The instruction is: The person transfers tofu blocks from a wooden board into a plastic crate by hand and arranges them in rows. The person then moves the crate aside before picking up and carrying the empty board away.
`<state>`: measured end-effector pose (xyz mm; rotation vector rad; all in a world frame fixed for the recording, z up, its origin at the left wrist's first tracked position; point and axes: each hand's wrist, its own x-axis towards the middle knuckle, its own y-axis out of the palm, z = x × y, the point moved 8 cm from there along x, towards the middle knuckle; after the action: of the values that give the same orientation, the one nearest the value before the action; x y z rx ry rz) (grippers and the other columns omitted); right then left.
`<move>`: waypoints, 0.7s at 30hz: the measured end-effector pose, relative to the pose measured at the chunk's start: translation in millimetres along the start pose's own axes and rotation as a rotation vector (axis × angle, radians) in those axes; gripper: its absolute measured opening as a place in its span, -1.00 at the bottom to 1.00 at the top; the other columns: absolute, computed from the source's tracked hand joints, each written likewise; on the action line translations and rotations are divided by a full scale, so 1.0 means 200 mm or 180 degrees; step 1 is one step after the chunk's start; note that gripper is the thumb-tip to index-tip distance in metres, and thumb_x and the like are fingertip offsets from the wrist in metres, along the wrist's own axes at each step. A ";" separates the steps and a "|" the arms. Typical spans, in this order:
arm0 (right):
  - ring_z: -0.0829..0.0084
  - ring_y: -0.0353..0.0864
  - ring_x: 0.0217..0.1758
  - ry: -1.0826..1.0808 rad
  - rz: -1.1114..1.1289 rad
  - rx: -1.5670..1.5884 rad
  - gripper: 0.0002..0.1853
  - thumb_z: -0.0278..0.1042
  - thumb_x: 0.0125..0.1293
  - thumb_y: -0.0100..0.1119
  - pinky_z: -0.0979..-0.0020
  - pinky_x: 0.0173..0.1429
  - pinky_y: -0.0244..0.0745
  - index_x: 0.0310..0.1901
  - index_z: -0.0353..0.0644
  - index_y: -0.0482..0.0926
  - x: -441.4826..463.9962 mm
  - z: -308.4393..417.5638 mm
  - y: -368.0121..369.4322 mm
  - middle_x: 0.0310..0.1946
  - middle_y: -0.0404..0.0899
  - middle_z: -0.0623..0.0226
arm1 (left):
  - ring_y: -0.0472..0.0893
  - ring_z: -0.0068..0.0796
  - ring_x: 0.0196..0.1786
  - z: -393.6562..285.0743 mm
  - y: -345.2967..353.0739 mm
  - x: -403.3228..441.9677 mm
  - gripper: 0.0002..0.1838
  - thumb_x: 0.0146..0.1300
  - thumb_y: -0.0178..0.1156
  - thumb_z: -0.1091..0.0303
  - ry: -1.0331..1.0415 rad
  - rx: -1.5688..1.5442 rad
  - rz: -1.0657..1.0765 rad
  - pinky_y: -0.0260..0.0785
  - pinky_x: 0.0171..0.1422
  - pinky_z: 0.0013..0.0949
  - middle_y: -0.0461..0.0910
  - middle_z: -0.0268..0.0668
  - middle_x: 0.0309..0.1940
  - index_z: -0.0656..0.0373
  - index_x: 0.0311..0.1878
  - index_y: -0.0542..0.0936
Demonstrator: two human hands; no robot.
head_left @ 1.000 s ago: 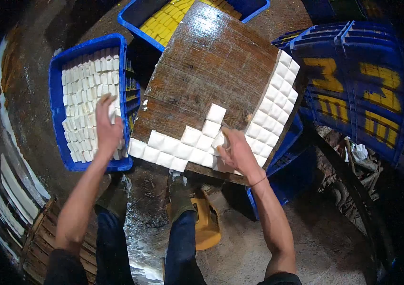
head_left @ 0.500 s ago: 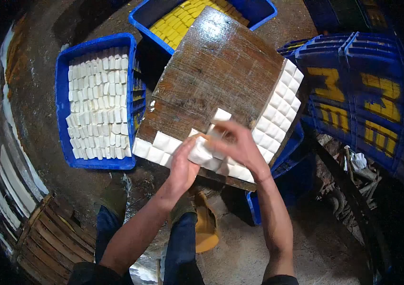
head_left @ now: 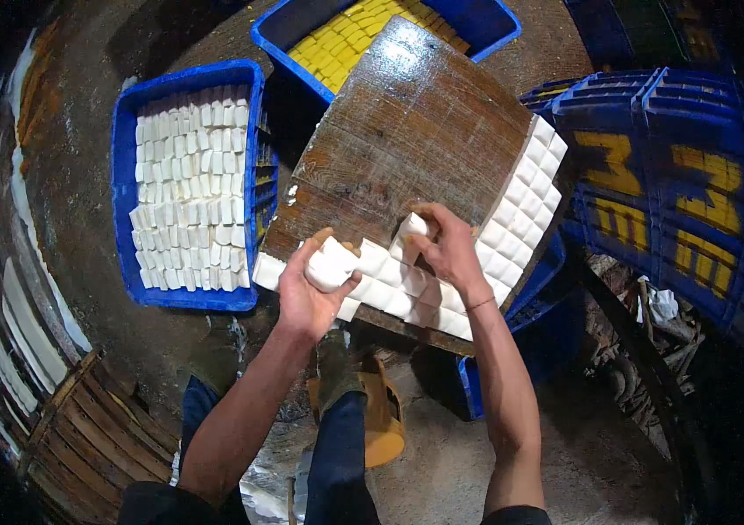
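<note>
Hands are apart: left hand (head_left: pixel 312 284) has a white block (head_left: pixel 331 265) cupped in it, right hand (head_left: pixel 452 249) pinches another white piece (head_left: pixel 412 229) over the board (head_left: pixel 372 131).

We wear dark sleeves (head_left: pixel 164 505), cut off above our bare forearms. A thin, dark band (head_left: pixel 480 304) circles our right wrist. Below, we have dark blue trousers (head_left: pixel 338 451) and dull olive-brown boots (head_left: pixel 338 372), their details lost in shadow.

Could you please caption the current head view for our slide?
Left hand and right hand hold white blocks above a wooden board, near a packed blue crate.
</note>
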<state>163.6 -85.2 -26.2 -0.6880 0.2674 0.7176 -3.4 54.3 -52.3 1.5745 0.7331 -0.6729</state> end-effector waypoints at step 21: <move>0.28 0.62 -0.12 0.0372 0.1121 -0.0843 -0.41 -0.17 -0.11 0.48 0.30 0.03 0.50 -0.03 -0.30 0.58 -0.03 -0.02 0.16 -0.23 0.62 0.13 | 0.55 -0.24 0.08 -0.34 -0.17 -0.13 -0.66 0.47 -0.04 0.19 0.0135 -0.0458 -0.0108 0.48 0.13 -0.14 0.56 -0.15 0.03 0.19 0.14 0.47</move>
<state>137.1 -73.7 -41.2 -0.9494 0.4113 1.0628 -44.5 122.9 -46.2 1.4511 0.8234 -0.5996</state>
